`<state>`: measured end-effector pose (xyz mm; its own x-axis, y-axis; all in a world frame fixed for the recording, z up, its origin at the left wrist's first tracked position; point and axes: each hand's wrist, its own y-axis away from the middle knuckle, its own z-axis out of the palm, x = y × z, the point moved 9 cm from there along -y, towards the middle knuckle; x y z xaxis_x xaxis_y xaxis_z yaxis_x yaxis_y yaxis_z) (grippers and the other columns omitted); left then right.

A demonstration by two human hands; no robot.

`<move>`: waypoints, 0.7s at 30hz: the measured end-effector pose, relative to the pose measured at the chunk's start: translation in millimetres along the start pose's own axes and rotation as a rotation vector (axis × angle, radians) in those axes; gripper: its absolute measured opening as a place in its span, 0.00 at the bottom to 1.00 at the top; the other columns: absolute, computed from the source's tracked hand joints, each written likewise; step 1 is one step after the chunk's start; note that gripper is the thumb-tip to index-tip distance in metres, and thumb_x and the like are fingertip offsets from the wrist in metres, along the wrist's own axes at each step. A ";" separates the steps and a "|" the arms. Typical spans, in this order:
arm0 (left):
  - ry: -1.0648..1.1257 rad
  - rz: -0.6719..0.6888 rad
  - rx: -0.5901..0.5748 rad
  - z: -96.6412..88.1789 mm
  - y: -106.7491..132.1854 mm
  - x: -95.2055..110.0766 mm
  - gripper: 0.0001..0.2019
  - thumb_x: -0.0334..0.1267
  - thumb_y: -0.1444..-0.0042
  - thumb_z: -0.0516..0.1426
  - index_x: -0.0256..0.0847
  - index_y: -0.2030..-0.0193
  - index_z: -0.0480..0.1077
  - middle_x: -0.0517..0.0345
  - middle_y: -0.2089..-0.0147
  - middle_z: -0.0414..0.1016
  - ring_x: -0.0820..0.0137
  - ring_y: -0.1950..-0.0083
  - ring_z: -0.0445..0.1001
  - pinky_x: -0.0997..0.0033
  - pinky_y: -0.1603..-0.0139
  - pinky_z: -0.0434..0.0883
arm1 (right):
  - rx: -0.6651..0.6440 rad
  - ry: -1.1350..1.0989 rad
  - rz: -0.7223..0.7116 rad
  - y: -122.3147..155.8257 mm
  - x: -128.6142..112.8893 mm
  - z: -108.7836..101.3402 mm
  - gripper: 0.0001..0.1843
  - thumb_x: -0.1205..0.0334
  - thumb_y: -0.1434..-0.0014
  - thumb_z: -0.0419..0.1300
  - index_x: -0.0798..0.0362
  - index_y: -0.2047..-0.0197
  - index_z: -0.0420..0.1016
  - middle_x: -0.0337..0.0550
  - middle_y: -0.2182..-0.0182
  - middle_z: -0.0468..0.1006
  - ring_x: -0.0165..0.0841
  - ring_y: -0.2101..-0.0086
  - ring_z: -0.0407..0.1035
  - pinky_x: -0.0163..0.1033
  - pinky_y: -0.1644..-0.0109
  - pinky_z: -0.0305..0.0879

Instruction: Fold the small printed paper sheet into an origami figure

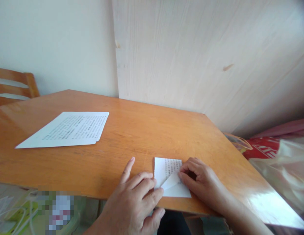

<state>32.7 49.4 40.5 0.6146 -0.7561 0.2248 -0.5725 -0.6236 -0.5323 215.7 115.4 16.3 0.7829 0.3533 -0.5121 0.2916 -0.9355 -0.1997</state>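
A small folded sheet of printed paper (pixel 172 189) lies near the front edge of the wooden table, with one flap turned over on a slant and rows of characters showing above it. My right hand (pixel 199 178) pinches the flap at the paper's right side between thumb and forefinger. At the paper's left edge rests my left hand (pixel 139 199), fingers spread, with some fingertips touching the sheet. Farther left on the table is a stack of printed sheets (pixel 71 130), apart from both hands.
The wooden table (pixel 132 127) meets a pale wood panel (pixel 166 55) at the back. A wooden chair (pixel 17 83) stands at the far left. Bags (pixel 286 163) lie beyond the right edge. Below the front left edge are a green power strip (pixel 19 213) and white cables.
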 end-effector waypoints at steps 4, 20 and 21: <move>0.000 0.009 0.003 -0.2 0.3 0.9 0.10 0.41 0.41 0.60 0.50 0.52 0.76 0.61 0.59 0.79 0.63 0.50 0.76 0.39 0.24 0.34 | 0.004 0.011 0.008 -0.1 -0.4 0.0 0.08 0.66 0.38 0.60 0.49 0.70 0.71 0.43 0.68 0.75 0.36 0.65 0.69 0.42 0.62 0.64; 0.097 -0.063 0.099 -10.4 1.9 -4.8 0.12 0.32 0.42 0.56 0.40 0.50 0.70 0.56 0.55 0.79 0.66 0.50 0.76 0.44 0.25 0.44 | -0.023 0.027 -0.004 0.7 -1.1 0.2 0.07 0.70 0.41 0.59 0.50 0.69 0.71 0.39 0.69 0.74 0.34 0.66 0.67 0.40 0.63 0.61; 0.122 -0.086 0.109 -11.4 2.1 -7.1 0.12 0.30 0.41 0.55 0.40 0.51 0.69 0.56 0.56 0.79 0.67 0.50 0.76 0.44 0.25 0.45 | -0.026 0.027 -0.009 0.7 -1.3 0.3 0.07 0.70 0.41 0.60 0.50 0.69 0.71 0.39 0.69 0.74 0.34 0.66 0.67 0.40 0.63 0.61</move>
<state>21.0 51.2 47.1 0.5848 -0.7233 0.3671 -0.4544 -0.6670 -0.5904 214.7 114.2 16.6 0.7942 0.3622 -0.4879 0.3131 -0.9321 -0.1823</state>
